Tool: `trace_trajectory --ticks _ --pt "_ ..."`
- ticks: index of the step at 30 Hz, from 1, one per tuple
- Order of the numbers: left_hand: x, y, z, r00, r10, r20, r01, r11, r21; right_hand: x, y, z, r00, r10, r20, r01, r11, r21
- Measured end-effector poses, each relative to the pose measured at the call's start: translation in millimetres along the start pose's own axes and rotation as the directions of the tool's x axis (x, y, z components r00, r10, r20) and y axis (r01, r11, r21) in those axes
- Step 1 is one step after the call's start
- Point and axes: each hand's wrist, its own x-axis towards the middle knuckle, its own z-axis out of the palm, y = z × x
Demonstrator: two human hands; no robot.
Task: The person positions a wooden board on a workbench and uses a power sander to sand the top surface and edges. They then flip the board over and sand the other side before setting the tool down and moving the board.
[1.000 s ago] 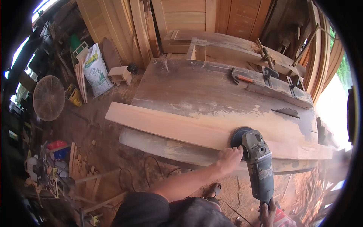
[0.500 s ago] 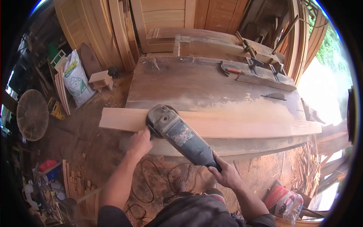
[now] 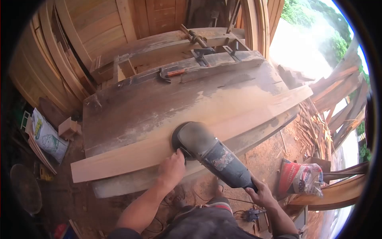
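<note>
An angle grinder (image 3: 223,159) with a round disc lies across a long pale wooden board (image 3: 123,161), its head over the board's face. My left hand (image 3: 172,169) is closed around the side handle by the grinder's head. At the rear end of the grinder's body, my right hand (image 3: 260,193) wraps round the grip. The board rests along the near edge of a dusty workbench (image 3: 131,107). Beneath the grinder head, the disc's contact with the wood is mostly hidden.
A hammer (image 3: 171,74) and a saw blade (image 3: 236,81) lie farther back on the bench. Wood offcuts (image 3: 314,123) pile at the right, near a red and white sack (image 3: 300,178). Another white sack (image 3: 48,136) stands at left. A cord trails on the floor.
The view has turned to the right, so the board and bench now slant. Both hands have carried the grinder rightward along the board, still gripping it.
</note>
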Motion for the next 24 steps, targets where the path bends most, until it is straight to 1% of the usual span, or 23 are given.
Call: trace_trajectory --ticks 1,2,5,6,8,9,10,11,12,13,15,16,18,20,21,23,24 --pt "19.0 33.1 3.8 0.998 0.055 -0.006 -0.054 0.998 0.017 -3.2 19.2 -20.1 0.999 0.019 -0.035 -0.018 1.000 0.023" --pt "41.2 68.0 4.1 0.995 0.091 0.034 -0.092 0.996 0.020 -5.7 36.8 -41.0 0.988 0.151 -0.024 -0.149 0.987 0.064" --pt "107.0 163.3 18.0 0.977 0.198 0.077 -0.202 0.979 0.035 -5.1 95.6 -93.6 0.979 0.106 -0.176 -0.084 0.988 0.133" --pt "125.7 197.6 16.4 0.966 0.251 0.059 -0.252 0.968 0.010 -4.0 121.1 -111.0 0.968 0.164 -0.192 -0.141 0.982 0.128" --pt "154.5 256.1 14.2 0.939 0.343 0.025 -0.342 0.939 -0.041 0.9 166.1 -146.8 0.944 0.231 -0.234 -0.196 0.967 0.164" --pt "165.0 274.7 15.8 0.907 0.405 -0.117 -0.418 0.900 -0.124 4.7 179.8 -162.3 0.931 0.261 -0.254 -0.220 0.959 0.181" --pt "175.9 291.9 19.1 0.858 0.442 -0.263 -0.496 0.845 -0.198 9.0 186.4 -181.0 0.914 0.327 -0.241 -0.269 0.932 0.244" --pt "185.9 307.1 22.6 0.793 0.453 -0.407 -0.575 0.777 -0.256 15.7 201.4 -195.6 0.907 0.302 -0.293 -0.226 0.937 0.267" --pt "193.5 311.7 25.0 0.792 0.393 -0.467 -0.572 0.743 -0.346 23.1 221.6 -209.3 0.899 0.278 -0.339 -0.182 0.940 0.289" --pt "202.1 305.3 34.6 0.825 0.373 -0.424 -0.523 0.789 -0.324 28.6 238.8 -221.5 0.888 0.256 -0.382 -0.137 0.941 0.310" --pt "215.6 276.9 59.6 0.881 0.326 -0.342 -0.423 0.867 -0.264 40.8 252.0 -250.9 0.858 0.313 -0.408 -0.187 0.929 0.318" --pt "214.7 262.4 65.7 0.892 0.340 -0.298 -0.395 0.906 -0.149 48.7 261.9 -262.6 0.852 0.300 -0.429 -0.186 0.940 0.288" --pt "207.9 232.2 76.2 0.915 0.344 -0.209 -0.333 0.939 0.087 61.8 280.9 -281.8 0.838 0.314 -0.447 -0.199 0.938 0.285" --pt "210.0 204.1 85.0 0.939 0.327 -0.108 -0.320 0.944 0.075 71.8 292.5 -291.7 0.821 0.367 -0.438 -0.225 0.912 0.343" --pt "210.6 197.3 87.0 0.946 0.318 -0.056 -0.314 0.947 0.069 74.9 300.9 -292.8 0.820 0.313 -0.479 -0.186 0.937 0.295" --pt "208.4 194.3 85.5 0.957 0.287 -0.048 -0.288 0.958 -0.013 80.4 310.5 -293.0 0.812 0.197 -0.550 -0.110 0.976 0.188" --pt "207.2 192.7 83.6 0.961 0.272 -0.047 -0.274 0.960 -0.056 77.3 294.6 -295.8 0.807 0.339 -0.484 -0.212 0.931 0.297"
